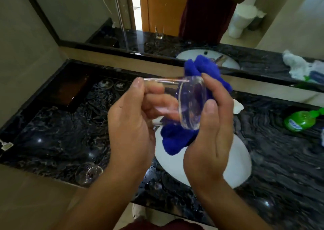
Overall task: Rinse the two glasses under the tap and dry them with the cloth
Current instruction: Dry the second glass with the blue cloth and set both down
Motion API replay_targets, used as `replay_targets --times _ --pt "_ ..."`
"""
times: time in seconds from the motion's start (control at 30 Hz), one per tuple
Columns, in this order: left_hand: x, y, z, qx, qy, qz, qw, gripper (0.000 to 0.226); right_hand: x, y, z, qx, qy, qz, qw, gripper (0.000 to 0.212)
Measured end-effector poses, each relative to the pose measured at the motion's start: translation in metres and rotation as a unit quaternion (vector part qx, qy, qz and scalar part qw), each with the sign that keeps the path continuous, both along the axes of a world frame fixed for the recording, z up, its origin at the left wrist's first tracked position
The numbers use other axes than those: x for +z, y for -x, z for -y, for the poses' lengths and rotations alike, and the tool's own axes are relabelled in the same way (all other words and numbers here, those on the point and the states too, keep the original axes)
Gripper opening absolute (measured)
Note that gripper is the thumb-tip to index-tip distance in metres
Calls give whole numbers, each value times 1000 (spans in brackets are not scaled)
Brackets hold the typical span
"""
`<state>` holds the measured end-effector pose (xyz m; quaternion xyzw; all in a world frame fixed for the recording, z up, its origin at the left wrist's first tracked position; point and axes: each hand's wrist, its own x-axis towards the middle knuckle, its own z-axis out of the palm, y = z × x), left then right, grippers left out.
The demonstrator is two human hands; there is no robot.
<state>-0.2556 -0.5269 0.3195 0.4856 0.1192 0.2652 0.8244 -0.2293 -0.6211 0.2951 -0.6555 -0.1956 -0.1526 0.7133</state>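
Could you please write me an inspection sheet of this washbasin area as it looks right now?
Surface: dark marbled counter, water drops near the front edge; white sink set in it.
Job's things: held glass lying sideways above the sink, blue cloth bunched behind its base; second glass on the counter's front left edge.
Clutter: green bottle lying at right; white crumpled material in the mirror.
Hands: left hand grips the glass near its mouth; right hand holds cloth and base.
Cables: white connector at far left.
Surroundings: wall mirror.
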Motion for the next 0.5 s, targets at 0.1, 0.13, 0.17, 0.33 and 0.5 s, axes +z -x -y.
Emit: replay_targets --times 0.1,0.13,0.17,0.33,0.5 --pt "0 5 10 6 -38 -6 999 41 -1 -3 14 -14 38 99 994 35" --pt "1 5 12 7 -44 -5 999 39 -2 -4 18 -18 56 106 993 36" --pt "1 5 13 8 -50 -4 999 37 2 -8 22 -12 66 119 991 37" --pt "-10 8 3 -19 -190 -36 981 42 18 -13 49 -5 150 294 944 49" --pt "-14 13 -4 -24 -212 19 977 35 27 -14 48 154 224 219 937 34"
